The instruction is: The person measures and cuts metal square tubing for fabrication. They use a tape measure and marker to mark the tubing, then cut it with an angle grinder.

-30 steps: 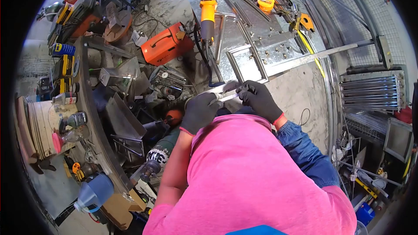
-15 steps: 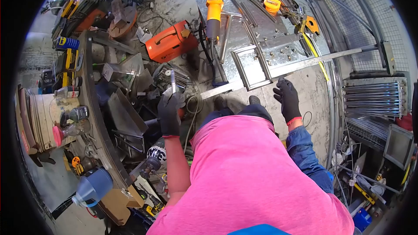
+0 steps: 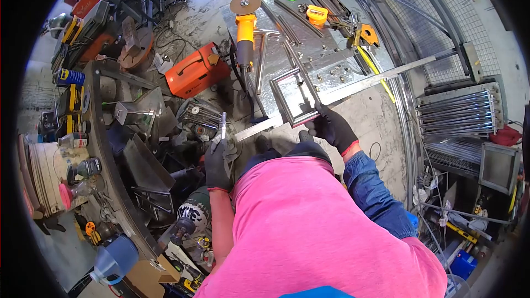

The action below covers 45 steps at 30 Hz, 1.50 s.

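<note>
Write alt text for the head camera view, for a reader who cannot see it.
Seen from above, a person in a pink shirt grips a square metal frame with the gloved right hand, while the gloved left hand holds a short metal piece upright. A yellow angle grinder lies on the steel worktable.

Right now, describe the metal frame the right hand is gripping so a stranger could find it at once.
Start at the galvanised metal sheet lying on the floor ahead of the person. At its near edge the right hand grips a square metal frame. Unlike the loose straight bars beside it, it is a closed, hollow rectangle.
</note>
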Motion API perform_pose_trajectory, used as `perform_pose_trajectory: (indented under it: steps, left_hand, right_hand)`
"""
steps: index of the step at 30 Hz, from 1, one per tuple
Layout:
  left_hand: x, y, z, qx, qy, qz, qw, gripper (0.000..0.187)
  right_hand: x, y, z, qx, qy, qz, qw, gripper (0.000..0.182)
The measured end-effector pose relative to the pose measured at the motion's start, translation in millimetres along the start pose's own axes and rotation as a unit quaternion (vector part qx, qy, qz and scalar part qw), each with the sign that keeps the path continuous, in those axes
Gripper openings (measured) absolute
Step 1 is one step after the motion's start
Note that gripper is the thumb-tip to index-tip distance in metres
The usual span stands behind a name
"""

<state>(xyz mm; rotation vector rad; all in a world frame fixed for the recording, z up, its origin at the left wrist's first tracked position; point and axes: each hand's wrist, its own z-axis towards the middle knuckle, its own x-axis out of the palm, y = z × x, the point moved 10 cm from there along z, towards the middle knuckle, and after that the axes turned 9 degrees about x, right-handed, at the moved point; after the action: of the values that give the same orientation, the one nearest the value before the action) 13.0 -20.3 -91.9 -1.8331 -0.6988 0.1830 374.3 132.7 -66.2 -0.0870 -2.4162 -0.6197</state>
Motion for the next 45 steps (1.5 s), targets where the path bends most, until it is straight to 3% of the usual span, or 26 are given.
perform_pose_trajectory:
  steps: [2,4,6,13,16,18,20,22,23,26,28,30,31,32,34,36,38,39,41,45]
  left_hand:
    - [7,1,-5,-0.018,-0.01,-0.022,1.0,0.025]
    - [12,0,-4,-0.035,-0.018,-0.046,0.998,0.027]
    - [18,3,-4,-0.077,0.007,-0.026,0.997,0.032]
    - [28,-7,4,-0.087,0.056,-0.103,0.989,0.035]
    - [29,-16,7,-0.073,0.006,-0.16,0.984,0.031]
    - [33,-41,17,0.031,0.047,-0.034,0.998,0.033]
    - [27,-33,26,-0.029,0.02,-0.089,0.995,0.029]
    - [3,-53,38,0.08,-0.051,0.104,0.99,0.027]
    - [0,-62,40,0.13,-0.064,0.089,0.985,0.027]
    - [7,-75,41,0.112,-0.097,0.041,0.988,0.027]
    - [21,-92,43,0.149,-0.066,0.136,0.977,0.028]
    - [65,-127,34,0.328,0.007,0.363,0.872,0.024]
    - [97,-142,20,0.435,0.047,0.55,0.711,0.018]
    - [108,-146,22,0.435,0.042,0.56,0.703,0.018]
    - [167,-146,8,0.481,0.111,0.612,0.618,0.018]
    - [184,-114,30,0.393,0.16,0.54,0.727,0.012]
    - [212,-109,41,0.279,0.154,0.473,0.821,0.019]
    - [230,-109,42,0.279,0.149,0.485,0.816,0.019]
    - [238,-90,54,0.152,0.097,0.393,0.902,0.024]
    - [271,-93,78,0.184,0.076,0.466,0.862,0.029]
  right_hand:
    - [16,10,-6,-0.013,-0.049,-0.026,0.998,0.041]
    - [19,28,-14,-0.058,-0.157,-0.175,0.97,0.033]
    - [23,33,-12,-0.069,-0.157,-0.209,0.963,0.033]
    - [31,51,-58,-0.154,-0.056,-0.2,0.966,0.038]
    - [25,78,-93,-0.225,-0.124,-0.265,0.93,0.037]
    - [25,97,-117,-0.272,-0.157,-0.278,0.908,0.034]
    - [26,113,-142,-0.297,-0.22,-0.282,0.885,0.033]
    - [19,121,-159,-0.314,-0.262,-0.299,0.862,0.032]
    - [9,126,-165,-0.314,-0.289,-0.307,0.851,0.031]
    - [-14,136,-170,-0.307,-0.309,-0.312,0.844,0.029]
    - [-24,144,-164,-0.295,-0.32,-0.331,0.837,0.031]
    - [-34,153,-151,-0.286,-0.3,-0.339,0.844,0.032]
    - [-39,157,-144,-0.284,-0.289,-0.337,0.85,0.033]
    - [-44,166,-135,-0.288,-0.277,-0.335,0.853,0.034]
    - [-49,184,-119,-0.283,-0.25,-0.334,0.864,0.039]
    - [-53,201,-104,-0.254,-0.246,-0.351,0.867,0.042]
    - [-53,223,-90,-0.263,-0.227,-0.344,0.872,0.038]
    - [-48,234,-83,-0.267,-0.192,-0.361,0.873,0.034]
    - [-41,252,-79,-0.268,-0.151,-0.367,0.878,0.027]
    - [-65,272,-60,-0.218,-0.124,-0.375,0.893,0.029]
